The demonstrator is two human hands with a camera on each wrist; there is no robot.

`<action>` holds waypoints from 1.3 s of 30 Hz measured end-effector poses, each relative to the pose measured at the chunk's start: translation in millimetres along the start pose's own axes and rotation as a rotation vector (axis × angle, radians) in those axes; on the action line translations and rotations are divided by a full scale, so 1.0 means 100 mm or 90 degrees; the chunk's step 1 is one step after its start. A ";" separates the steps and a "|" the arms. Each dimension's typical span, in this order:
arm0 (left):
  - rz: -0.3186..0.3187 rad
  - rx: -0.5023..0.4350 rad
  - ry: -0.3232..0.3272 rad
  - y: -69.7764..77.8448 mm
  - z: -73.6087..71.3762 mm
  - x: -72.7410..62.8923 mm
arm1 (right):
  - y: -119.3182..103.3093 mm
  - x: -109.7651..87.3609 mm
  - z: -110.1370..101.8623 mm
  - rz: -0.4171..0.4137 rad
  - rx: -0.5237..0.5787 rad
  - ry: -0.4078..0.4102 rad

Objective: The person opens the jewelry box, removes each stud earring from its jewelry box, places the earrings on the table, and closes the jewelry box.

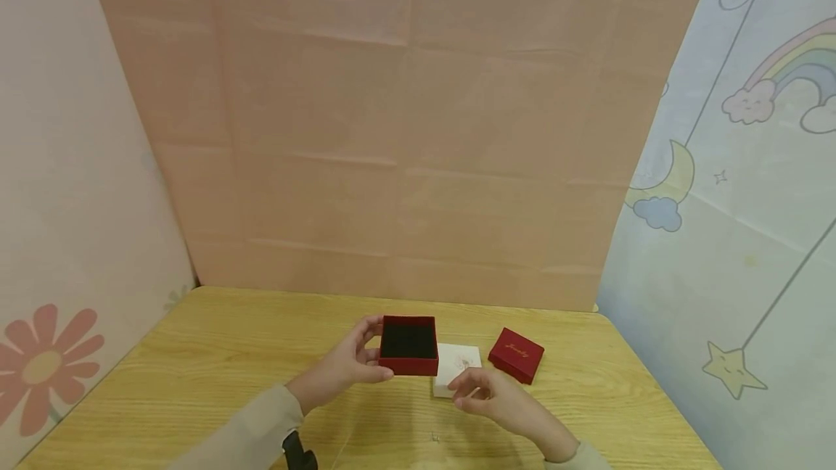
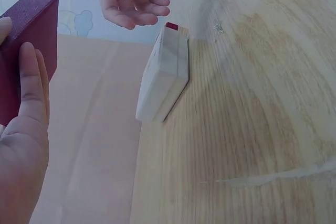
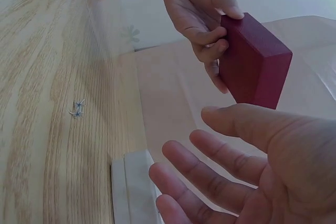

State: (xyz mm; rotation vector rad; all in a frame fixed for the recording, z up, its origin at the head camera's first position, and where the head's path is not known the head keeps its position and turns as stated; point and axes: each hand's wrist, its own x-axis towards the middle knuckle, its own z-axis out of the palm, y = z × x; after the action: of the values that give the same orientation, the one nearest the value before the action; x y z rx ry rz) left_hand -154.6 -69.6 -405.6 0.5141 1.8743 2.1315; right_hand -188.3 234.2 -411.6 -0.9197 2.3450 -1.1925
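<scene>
My left hand (image 1: 349, 361) grips a small red jewelry box base (image 1: 408, 366) by its left side and holds it raised, its black foam insert (image 1: 408, 340) facing me. The thumb lies along the near side; in the right wrist view the fingers (image 3: 212, 51) wrap the edge and underside. To the right, my right hand (image 1: 493, 401) hovers with loosely bent fingers and nothing in them, overlapping a white box (image 1: 457, 360) in the head view. On the table nearer me lies a pair of small silvery star-like earrings (image 3: 77, 109), with blue on them.
Right of the white box, a red lid with gold lettering (image 1: 516, 355) rests at an angle on the wooden table (image 1: 261, 339). A peach cloth (image 1: 405, 165) hangs behind the table. Printed cloths (image 1: 731, 252) stand along both sides.
</scene>
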 end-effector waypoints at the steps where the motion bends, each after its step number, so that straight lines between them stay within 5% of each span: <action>1: 0.003 -0.007 -0.002 -0.01 0.00 0.00 | 0.00 0.00 0.00 0.001 0.000 0.000; 19: -0.019 0.001 -0.012 -0.19 -0.09 0.00 | 0.01 0.01 0.02 -0.015 0.046 -0.019; 39: -0.005 0.005 -0.032 -0.20 -0.11 0.02 | -0.01 -0.02 -0.01 -0.010 0.003 -0.015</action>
State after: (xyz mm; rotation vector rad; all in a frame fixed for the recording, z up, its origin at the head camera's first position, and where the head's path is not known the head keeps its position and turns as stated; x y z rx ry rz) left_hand -161.3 -75.6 -426.6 0.5559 1.8551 2.0881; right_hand -186.8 235.8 -410.2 -0.9466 2.3187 -1.1863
